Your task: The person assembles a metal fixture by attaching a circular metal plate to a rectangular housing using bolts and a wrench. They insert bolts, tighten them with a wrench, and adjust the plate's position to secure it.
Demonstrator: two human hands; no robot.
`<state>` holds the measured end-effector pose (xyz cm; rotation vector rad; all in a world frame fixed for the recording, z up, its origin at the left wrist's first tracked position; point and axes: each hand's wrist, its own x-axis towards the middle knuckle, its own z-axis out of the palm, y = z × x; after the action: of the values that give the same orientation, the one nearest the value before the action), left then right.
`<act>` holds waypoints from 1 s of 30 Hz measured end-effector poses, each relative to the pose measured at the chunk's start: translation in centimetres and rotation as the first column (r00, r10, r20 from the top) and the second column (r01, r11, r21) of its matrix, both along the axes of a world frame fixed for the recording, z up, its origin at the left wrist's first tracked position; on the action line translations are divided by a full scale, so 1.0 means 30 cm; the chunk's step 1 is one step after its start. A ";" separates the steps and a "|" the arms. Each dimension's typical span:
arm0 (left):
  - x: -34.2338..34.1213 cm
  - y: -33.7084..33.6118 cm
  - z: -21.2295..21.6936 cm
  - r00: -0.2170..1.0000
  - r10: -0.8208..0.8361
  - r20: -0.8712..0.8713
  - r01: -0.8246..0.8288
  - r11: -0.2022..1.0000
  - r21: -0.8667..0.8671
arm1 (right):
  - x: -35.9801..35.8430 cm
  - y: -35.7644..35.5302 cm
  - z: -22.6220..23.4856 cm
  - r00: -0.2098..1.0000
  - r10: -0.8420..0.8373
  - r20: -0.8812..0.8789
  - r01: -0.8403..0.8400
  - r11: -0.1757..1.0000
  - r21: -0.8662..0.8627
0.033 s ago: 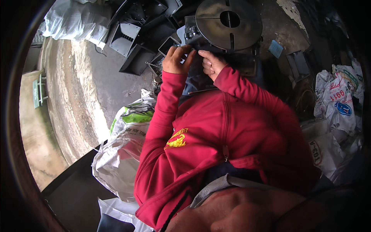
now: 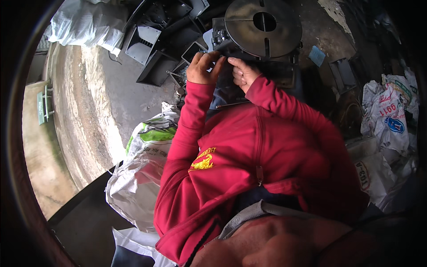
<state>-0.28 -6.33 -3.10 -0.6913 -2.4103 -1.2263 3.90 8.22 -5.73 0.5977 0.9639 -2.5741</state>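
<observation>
My left hand (image 2: pixel 203 67) is raised with its fingers bent, thumb and forefinger close together. Just to its right, my right hand (image 2: pixel 243 73) is curled closed, the thumb pressed on the forefinger. Anything pinched in either hand is too small to make out. Beyond both hands stands a round dark metal plate (image 2: pixel 284 26) with a hole in its middle and slots cut in it. A small open metal bin (image 2: pixel 194 50) is just past my left hand. Beside that hand lie small shiny metal pieces (image 2: pixel 181 72), partly hidden by it.
Dark open metal boxes (image 2: pixel 153 69) and a box with a slotted grey face (image 2: pixel 143 43) lie at the far left. White sacks sit by my left arm (image 2: pixel 138 178) and on the right (image 2: pixel 389 111). A blue piece (image 2: pixel 317 56) rests on the floor.
</observation>
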 end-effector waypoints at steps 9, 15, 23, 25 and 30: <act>-0.065 -0.018 0.006 0.948 -0.155 -0.279 0.073 0.957 -0.282 | -0.022 0.010 -0.026 0.998 -0.002 -0.056 0.004 0.999 0.032; -0.023 0.009 -0.039 0.997 0.017 -0.072 -0.011 0.995 0.095 | -0.022 0.007 -0.010 0.999 -0.008 -0.035 0.010 0.999 0.046; -0.048 0.006 -0.024 0.946 -0.029 -0.322 -0.023 0.987 -0.157 | -0.015 -0.004 -0.015 0.997 -0.064 -0.052 0.069 0.993 0.093; -0.024 0.021 -0.026 0.980 0.060 -0.188 -0.064 0.998 -0.018 | -0.017 -0.009 -0.015 0.996 -0.071 -0.045 0.075 0.994 0.083; -0.032 0.024 -0.045 0.973 0.057 -0.224 -0.079 0.993 -0.091 | -0.019 -0.003 -0.022 0.998 -0.040 -0.058 0.044 0.996 0.081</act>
<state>-1.22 -5.60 -4.44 -0.7267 -2.3007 -0.9532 3.34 8.13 -6.39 0.5757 1.0923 -2.6113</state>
